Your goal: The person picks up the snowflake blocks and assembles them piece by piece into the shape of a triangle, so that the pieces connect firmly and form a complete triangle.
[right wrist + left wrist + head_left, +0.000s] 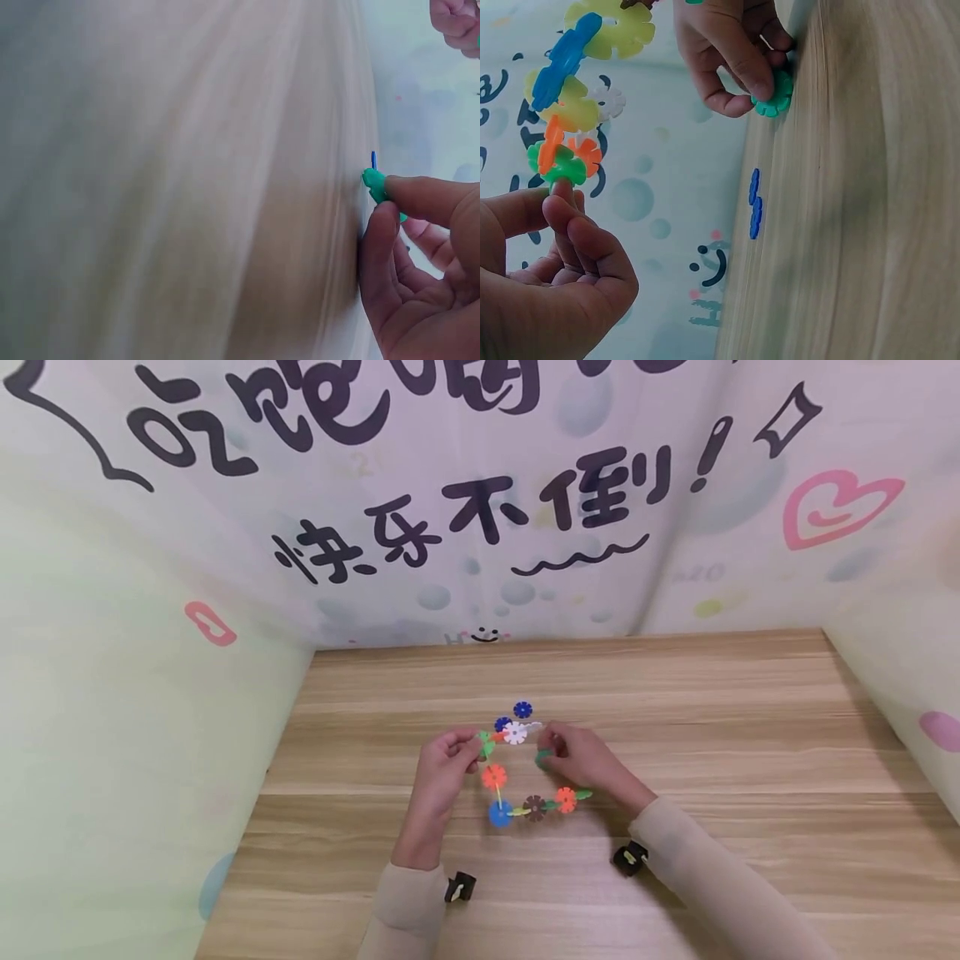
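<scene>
My left hand (444,766) pinches a light green notched snowflake disc (567,166), which is part of a chain of interlocking plastic discs. From there the chain runs through an orange disc (493,777) to a blue disc (500,813), then bends right past a brown disc (535,808) to another orange disc (566,800). Its other side carries a white disc (514,732). In the left wrist view the chain is raised off the table. Close to the tabletop, my right hand (583,755) holds a single teal green disc (775,95) between thumb and fingers.
Two loose dark blue discs (755,202) lie on the wooden table (675,710), just beyond the chain. A printed cloth wall (480,602) stands along the back edge, with light side walls left and right. Black devices (630,858) sit at both wrists.
</scene>
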Demonstrator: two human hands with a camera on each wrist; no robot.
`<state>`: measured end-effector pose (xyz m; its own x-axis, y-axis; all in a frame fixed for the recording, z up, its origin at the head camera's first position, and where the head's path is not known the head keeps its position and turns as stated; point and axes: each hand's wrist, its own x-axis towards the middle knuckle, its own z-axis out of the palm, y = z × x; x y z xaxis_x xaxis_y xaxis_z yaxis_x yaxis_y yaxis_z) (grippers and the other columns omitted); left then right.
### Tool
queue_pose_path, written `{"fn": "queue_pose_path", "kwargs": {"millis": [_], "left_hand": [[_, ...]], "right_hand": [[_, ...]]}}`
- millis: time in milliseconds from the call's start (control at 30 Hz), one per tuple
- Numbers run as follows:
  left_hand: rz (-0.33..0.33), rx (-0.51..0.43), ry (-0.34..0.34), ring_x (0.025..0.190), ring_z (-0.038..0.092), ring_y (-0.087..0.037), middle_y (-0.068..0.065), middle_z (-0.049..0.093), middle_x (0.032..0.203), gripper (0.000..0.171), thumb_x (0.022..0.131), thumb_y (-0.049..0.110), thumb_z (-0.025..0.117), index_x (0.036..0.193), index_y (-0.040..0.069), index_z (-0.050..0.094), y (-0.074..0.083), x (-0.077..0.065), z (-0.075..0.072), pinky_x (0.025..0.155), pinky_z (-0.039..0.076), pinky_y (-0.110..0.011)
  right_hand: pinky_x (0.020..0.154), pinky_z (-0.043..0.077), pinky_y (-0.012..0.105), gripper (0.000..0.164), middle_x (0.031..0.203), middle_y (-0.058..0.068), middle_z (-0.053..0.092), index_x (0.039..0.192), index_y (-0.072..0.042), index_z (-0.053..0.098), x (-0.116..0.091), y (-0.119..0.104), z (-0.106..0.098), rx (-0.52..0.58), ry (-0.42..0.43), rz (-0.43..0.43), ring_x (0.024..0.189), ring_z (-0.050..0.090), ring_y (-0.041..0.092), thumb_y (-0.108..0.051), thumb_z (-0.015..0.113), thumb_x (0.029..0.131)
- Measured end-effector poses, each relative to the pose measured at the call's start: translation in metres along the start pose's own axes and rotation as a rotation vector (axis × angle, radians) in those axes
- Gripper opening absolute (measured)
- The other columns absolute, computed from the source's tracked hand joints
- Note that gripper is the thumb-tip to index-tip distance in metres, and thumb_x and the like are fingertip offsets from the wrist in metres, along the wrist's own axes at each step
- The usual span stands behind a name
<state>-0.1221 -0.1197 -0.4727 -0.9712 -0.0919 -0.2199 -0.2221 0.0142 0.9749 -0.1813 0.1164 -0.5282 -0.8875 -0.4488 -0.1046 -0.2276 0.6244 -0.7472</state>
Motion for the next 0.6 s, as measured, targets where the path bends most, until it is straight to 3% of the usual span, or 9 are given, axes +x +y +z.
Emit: {"fn": "queue_pose_path", "kwargs": {"millis": [200, 367, 467, 600], "left_hand": [[-0.009, 0.000, 0.010, 0.080, 0.060, -0.020, -0.007, 0.066, 0.091, 0.024, 0.099, 0.013, 0.063, 0.117, -0.003, 0.067, 0.001, 0.000, -0.001, 0.079, 0.055, -0.038], [-0.025, -0.006, 0.011, 0.079, 0.060, -0.018, -0.008, 0.066, 0.092, 0.023, 0.099, 0.015, 0.064, 0.115, -0.001, 0.067, 0.002, 0.000, -0.001, 0.080, 0.054, -0.038], [-0.024, -0.015, 0.009, 0.079, 0.060, -0.018, -0.010, 0.067, 0.093, 0.022, 0.099, 0.016, 0.064, 0.114, 0.000, 0.068, 0.001, 0.000, -0.001, 0.080, 0.055, -0.037], [-0.031, -0.027, 0.008, 0.085, 0.061, -0.027, -0.011, 0.067, 0.095, 0.021, 0.099, 0.016, 0.064, 0.113, 0.001, 0.068, 0.000, 0.001, -0.001, 0.084, 0.054, -0.041]], "right_hand": [[0.063, 0.054, 0.037, 0.018, 0.086, 0.009, 0.064, 0.115, -0.016, 0.066, -0.007, 0.005, -0.015, 0.261, -0.003, 0.052, 0.072, 0.061, 0.024, -0.011, 0.063, 0.098], [0.077, 0.058, 0.044, 0.026, 0.091, 0.021, 0.063, 0.122, -0.001, 0.063, -0.012, -0.001, -0.033, 0.549, 0.056, 0.037, 0.082, 0.064, 0.033, -0.006, 0.063, 0.097], [0.085, 0.057, 0.046, 0.035, 0.098, 0.018, 0.062, 0.128, 0.003, 0.060, -0.016, -0.008, -0.042, 0.645, 0.087, 0.018, 0.089, 0.065, 0.031, -0.008, 0.067, 0.096], [0.085, 0.057, 0.036, 0.042, 0.103, 0.011, 0.059, 0.131, 0.003, 0.059, -0.021, -0.016, -0.051, 0.701, 0.098, 0.003, 0.091, 0.062, 0.019, -0.009, 0.071, 0.093]]}}
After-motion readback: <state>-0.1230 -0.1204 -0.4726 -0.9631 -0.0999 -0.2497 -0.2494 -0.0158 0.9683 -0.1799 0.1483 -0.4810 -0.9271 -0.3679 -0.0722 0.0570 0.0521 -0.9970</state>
